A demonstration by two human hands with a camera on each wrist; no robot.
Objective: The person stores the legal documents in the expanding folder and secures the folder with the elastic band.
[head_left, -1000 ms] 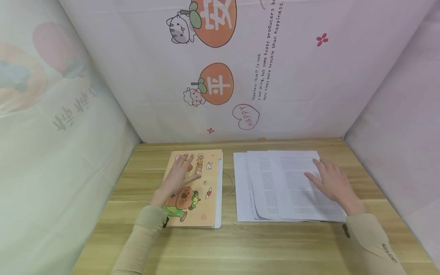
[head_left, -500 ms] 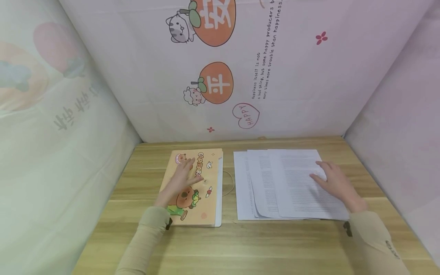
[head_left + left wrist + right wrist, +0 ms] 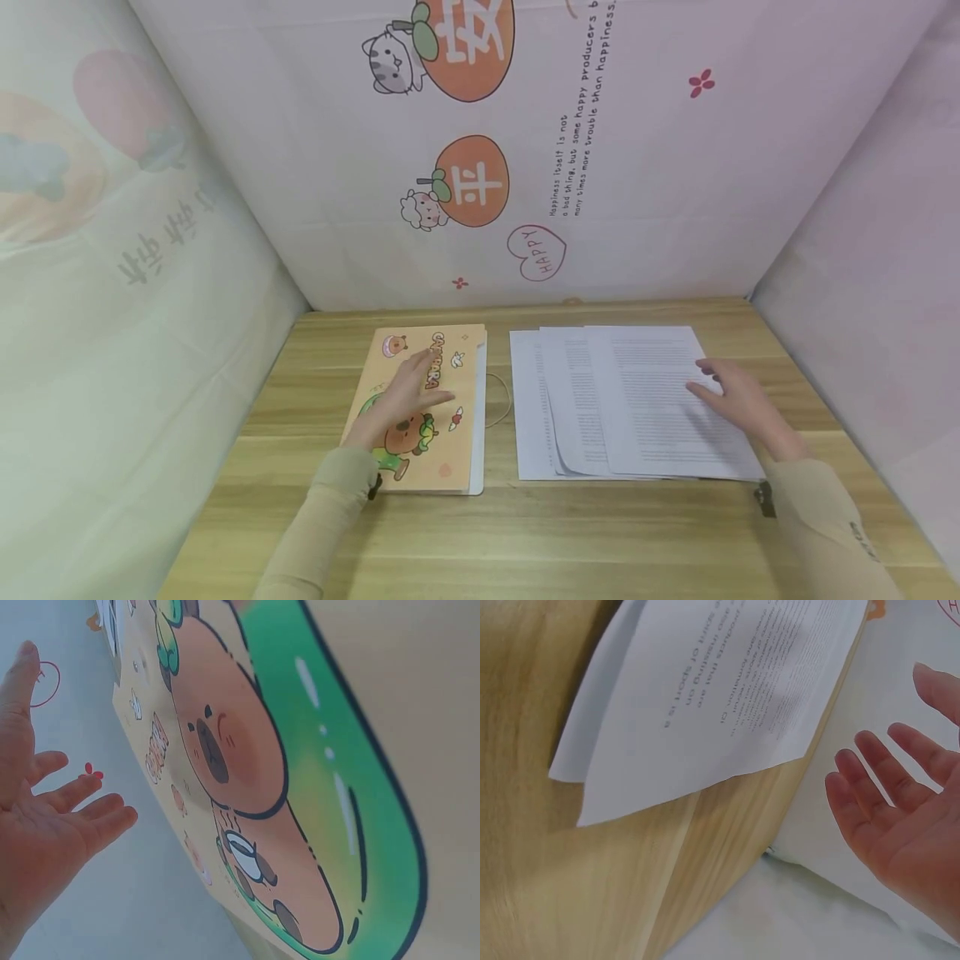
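Note:
A peach-coloured document folder (image 3: 450,454) printed with cartoon capybaras lies on the left of the table, with a thin cord loop (image 3: 507,402) at its right edge. My left hand (image 3: 401,396) hovers over it, fingers loosely spread and holding nothing; the left wrist view shows a gap between the hand (image 3: 52,817) and the cover. To the right lie several overlapping printed sheets of paper (image 3: 652,400). Above their right edge is my right hand (image 3: 742,400), its fingers relaxed. In the right wrist view that hand (image 3: 907,802) stands apart from the sheets (image 3: 705,697).
The wooden table (image 3: 495,542) is bounded by a printed cloth at the back (image 3: 637,242) and by cloth walls on the left (image 3: 217,317) and right (image 3: 855,275). A strip of bare wood separates folder and papers.
My left hand has shifted right and slightly toward me over the folder. The right hand has drifted slightly right and toward me. Folder and papers stay where they were.

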